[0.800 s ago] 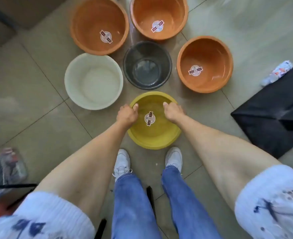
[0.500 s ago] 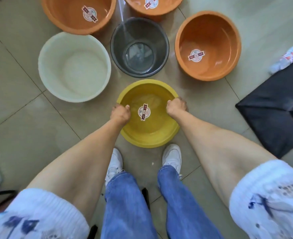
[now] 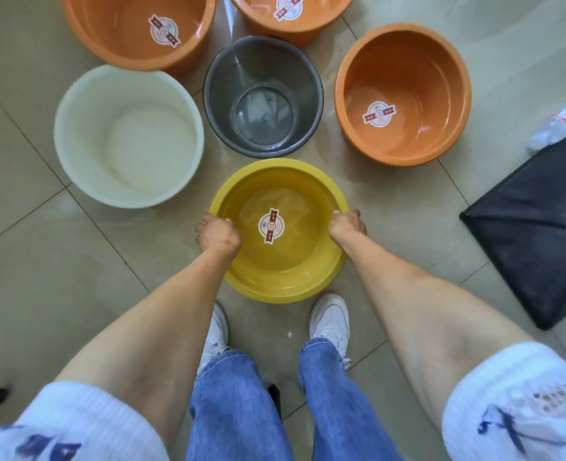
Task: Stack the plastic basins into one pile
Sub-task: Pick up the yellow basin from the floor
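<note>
A yellow basin (image 3: 294,261) with a round sticker inside sits just in front of my feet. My left hand (image 3: 216,232) grips its left rim and my right hand (image 3: 346,224) grips its right rim. Beyond it stand a dark grey basin (image 3: 263,94), a white basin (image 3: 128,134) to the left and an orange basin (image 3: 404,94) to the right. Two more orange basins, one at the far left (image 3: 121,34) and one at the far middle (image 3: 294,24), are cut off by the top edge.
The floor is beige tile (image 3: 42,261). A black bag-like object (image 3: 541,227) lies at the right, with a crumpled plastic bottle (image 3: 561,121) behind it. My white shoes (image 3: 329,319) stand close to the yellow basin.
Both hands have slid from the far rim of the yellow basin out to its left and right sides. The view has tilted down and come nearer the basins.
</note>
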Action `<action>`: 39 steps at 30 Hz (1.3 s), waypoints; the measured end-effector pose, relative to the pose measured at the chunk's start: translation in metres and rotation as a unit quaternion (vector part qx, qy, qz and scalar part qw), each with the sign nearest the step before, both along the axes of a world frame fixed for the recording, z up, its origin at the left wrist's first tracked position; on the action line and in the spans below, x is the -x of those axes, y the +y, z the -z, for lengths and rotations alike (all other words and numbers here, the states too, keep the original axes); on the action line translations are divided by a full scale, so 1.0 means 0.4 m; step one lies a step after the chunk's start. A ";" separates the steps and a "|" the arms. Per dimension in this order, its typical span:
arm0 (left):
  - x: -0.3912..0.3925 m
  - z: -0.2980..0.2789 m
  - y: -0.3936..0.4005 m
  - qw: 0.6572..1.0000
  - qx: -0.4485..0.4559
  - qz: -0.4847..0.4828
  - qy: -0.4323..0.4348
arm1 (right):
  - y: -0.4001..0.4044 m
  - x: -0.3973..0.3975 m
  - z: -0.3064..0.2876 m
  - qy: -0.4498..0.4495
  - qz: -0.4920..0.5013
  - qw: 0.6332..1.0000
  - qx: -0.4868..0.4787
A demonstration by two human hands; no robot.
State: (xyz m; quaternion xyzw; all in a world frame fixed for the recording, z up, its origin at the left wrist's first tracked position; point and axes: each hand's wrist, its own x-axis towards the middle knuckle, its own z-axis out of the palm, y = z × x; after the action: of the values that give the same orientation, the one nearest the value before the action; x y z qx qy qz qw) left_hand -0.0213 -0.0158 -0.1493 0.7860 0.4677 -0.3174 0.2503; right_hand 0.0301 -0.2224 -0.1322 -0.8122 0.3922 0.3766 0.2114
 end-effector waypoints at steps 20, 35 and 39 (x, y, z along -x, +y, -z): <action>-0.129 -0.411 0.287 0.957 -0.104 -0.170 -0.212 | 0.297 -0.236 -0.383 -0.218 -0.109 0.968 -0.051; -0.189 -0.191 0.677 0.901 -0.082 -0.329 -0.269 | 0.689 -0.340 -0.136 -0.227 -0.178 0.953 -0.090; -0.191 -0.117 0.712 0.911 -0.061 -0.313 -0.263 | 0.721 -0.339 -0.066 -0.203 -0.189 0.959 -0.064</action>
State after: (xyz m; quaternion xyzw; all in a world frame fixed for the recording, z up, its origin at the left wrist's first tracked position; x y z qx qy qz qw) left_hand 0.0551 0.2689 -0.1023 0.6685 0.6252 0.0248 0.4019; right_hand 0.1659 0.0659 -0.1057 -0.9159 0.1552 0.2611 0.2626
